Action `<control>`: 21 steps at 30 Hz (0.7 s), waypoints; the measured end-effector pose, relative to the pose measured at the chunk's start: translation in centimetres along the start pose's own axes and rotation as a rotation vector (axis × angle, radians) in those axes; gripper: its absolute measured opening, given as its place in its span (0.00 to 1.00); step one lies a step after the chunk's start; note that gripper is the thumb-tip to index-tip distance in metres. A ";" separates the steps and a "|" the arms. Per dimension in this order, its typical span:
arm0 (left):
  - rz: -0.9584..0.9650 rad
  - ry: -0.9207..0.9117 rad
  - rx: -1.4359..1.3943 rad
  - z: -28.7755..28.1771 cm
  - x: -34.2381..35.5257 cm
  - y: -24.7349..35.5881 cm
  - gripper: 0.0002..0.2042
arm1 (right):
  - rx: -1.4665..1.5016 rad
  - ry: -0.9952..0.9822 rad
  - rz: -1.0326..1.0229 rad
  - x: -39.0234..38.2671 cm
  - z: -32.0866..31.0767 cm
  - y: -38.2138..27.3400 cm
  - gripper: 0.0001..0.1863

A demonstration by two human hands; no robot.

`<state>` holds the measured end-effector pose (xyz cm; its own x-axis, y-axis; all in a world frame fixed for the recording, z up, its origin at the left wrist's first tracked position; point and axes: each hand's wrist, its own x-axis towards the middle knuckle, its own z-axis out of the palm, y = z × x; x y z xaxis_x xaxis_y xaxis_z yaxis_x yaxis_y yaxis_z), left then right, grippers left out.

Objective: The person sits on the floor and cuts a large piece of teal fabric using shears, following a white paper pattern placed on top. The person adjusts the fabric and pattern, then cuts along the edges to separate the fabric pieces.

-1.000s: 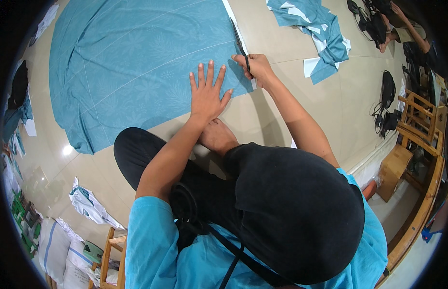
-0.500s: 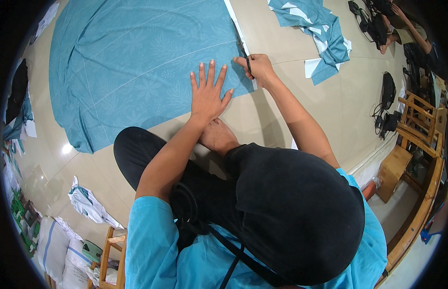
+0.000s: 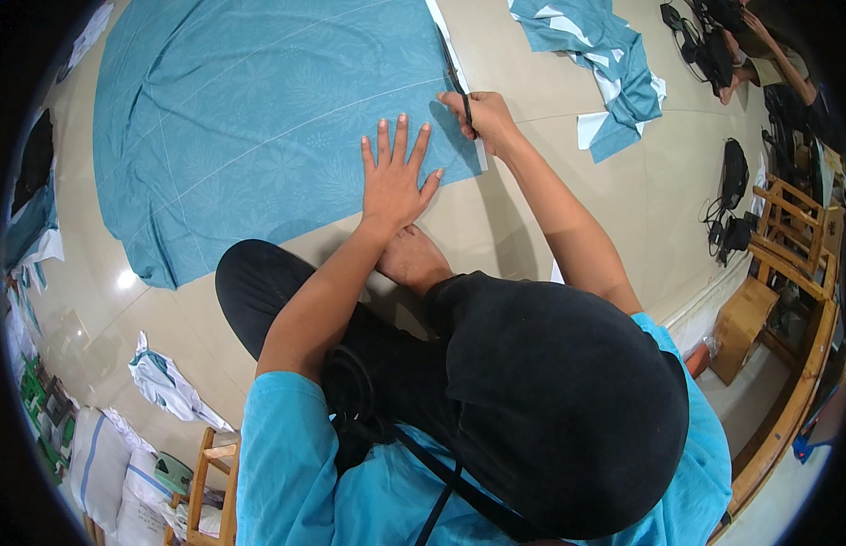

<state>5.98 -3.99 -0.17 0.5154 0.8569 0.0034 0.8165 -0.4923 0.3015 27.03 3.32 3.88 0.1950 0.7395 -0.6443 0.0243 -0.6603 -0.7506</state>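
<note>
A large teal leaf-patterned cloth (image 3: 259, 118) with thin pale lines lies spread on the tiled floor. My left hand (image 3: 396, 182) presses flat on its near part, fingers spread. At the cloth's right edge, my right hand (image 3: 482, 118) grips black-handled scissors (image 3: 466, 107). Their dark blades point away from me, along a narrow white strip (image 3: 478, 150) that borders the cloth. Where the blades meet the fabric is too small to make out fully.
Teal and white cloth scraps (image 3: 614, 73) lie in a heap at the far right. Beyond them sits another person (image 3: 778, 55). A white and teal scrap (image 3: 168, 378) rests at left, near white sacks (image 3: 100, 460). A cardboard box (image 3: 743, 318) and wooden frame stand at right.
My right hand has shifted very slightly left and toward the far side with the scissors, and its fingers have changed pose a little. My left hand stays in place on the cloth.
</note>
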 end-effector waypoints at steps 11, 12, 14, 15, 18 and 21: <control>0.002 0.003 0.005 0.0 -0.1 0.0 0.38 | -0.008 0.000 -0.012 0.8 0.0 0.5 0.23; 0.001 0.000 0.005 0.0 0.0 0.0 0.38 | -0.014 0.001 -0.013 0.9 0.0 0.5 0.23; 0.001 -0.002 0.004 0.1 0.0 0.0 0.38 | -0.023 0.004 -0.013 0.9 0.0 0.6 0.23; 0.002 -0.001 0.003 0.0 0.0 0.0 0.38 | -0.022 0.006 -0.010 0.9 0.0 0.6 0.22; 0.002 -0.001 0.000 0.0 0.0 0.0 0.38 | -0.013 0.000 -0.002 0.8 0.0 0.5 0.22; 0.000 -0.009 0.006 -0.1 0.0 0.1 0.38 | 0.017 -0.025 0.000 0.7 -0.1 0.0 0.22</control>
<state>6.00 -3.99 -0.03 0.5177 0.8556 -0.0053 0.8180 -0.4931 0.2960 27.29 3.79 3.47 0.1705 0.7428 -0.6474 0.0073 -0.6579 -0.7530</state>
